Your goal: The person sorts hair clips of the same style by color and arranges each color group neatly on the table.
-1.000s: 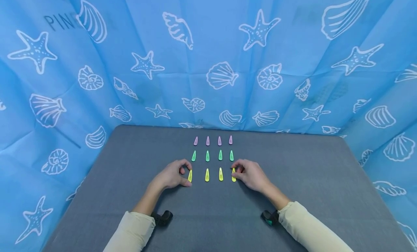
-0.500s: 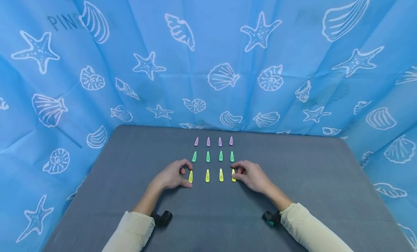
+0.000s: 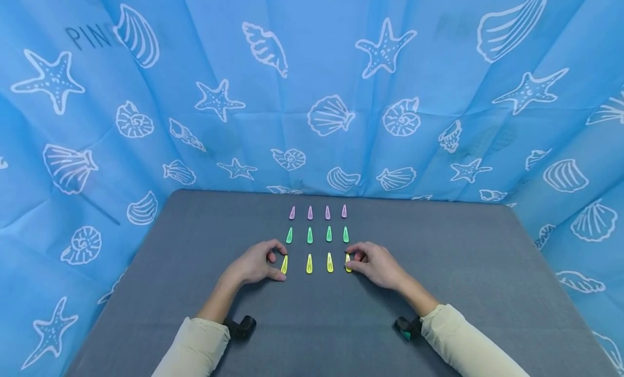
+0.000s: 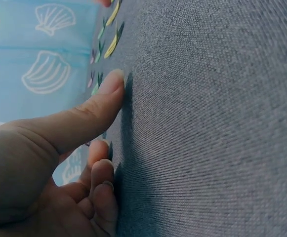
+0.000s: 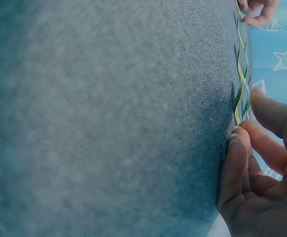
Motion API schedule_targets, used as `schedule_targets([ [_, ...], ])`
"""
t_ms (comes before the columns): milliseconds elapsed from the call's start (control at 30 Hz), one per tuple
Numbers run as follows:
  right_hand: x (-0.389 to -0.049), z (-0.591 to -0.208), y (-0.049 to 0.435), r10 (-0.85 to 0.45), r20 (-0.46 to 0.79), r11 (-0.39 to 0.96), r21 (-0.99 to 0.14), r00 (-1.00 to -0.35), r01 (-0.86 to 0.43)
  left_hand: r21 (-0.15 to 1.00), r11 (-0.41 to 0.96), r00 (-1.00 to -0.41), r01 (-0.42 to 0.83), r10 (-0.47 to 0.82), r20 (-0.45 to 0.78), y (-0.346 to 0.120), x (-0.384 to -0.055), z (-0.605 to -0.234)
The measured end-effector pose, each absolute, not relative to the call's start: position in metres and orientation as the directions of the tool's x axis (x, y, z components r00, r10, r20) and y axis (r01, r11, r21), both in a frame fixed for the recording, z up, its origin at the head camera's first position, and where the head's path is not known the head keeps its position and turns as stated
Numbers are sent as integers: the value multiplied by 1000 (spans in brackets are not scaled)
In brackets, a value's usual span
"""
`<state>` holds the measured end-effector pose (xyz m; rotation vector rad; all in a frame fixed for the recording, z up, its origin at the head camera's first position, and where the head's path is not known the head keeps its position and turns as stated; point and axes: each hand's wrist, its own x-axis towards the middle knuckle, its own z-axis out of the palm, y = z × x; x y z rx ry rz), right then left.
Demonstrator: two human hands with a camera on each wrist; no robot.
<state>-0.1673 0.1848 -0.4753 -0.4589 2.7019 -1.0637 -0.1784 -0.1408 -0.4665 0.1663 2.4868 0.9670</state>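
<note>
Several small snap hair clips lie in three rows on the grey table: pink (image 3: 310, 212), green (image 3: 310, 235) and yellow (image 3: 309, 264). In the head view my left hand (image 3: 255, 262) holds the leftmost yellow hair clip (image 3: 284, 264) by its ends, index finger at the top, thumb at the bottom. At the row's other end, my right hand (image 3: 377, 265) has thumb and index finger on the rightmost yellow hair clip (image 3: 348, 262), partly covering it. The left thumb (image 4: 96, 111) hides the left clip in the left wrist view. Part of the right clip (image 5: 237, 114) shows beside the right fingertips.
The grey cloth-covered table (image 3: 312, 333) reaches back to a blue curtain (image 3: 302, 84) printed with white shells and starfish. Black wrist devices (image 3: 241, 327) sit at both cuffs. Two more yellow clips lie between the hands.
Both hands stay at the end clips of the yellow row, and the rows keep their places. The head view shifts only slightly.
</note>
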Motion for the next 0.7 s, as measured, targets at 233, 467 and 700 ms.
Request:
schedule_targets([
  [233, -169, -472, 185, -351, -102, 692, -698, -931, -185, 690, 720, -873, -71, 290, -392, -145, -180, -464],
  [467, -160, -463, 186, -315, -74, 709, -681, -946, -183, 654, 756, -888, -16, 290, -357, -145, -176, -454],
  [700, -152, -449, 183, -302, 19, 756, -604, -953, -251, 562, 824, -980, 66, 159, -118, -134, -173, -436],
])
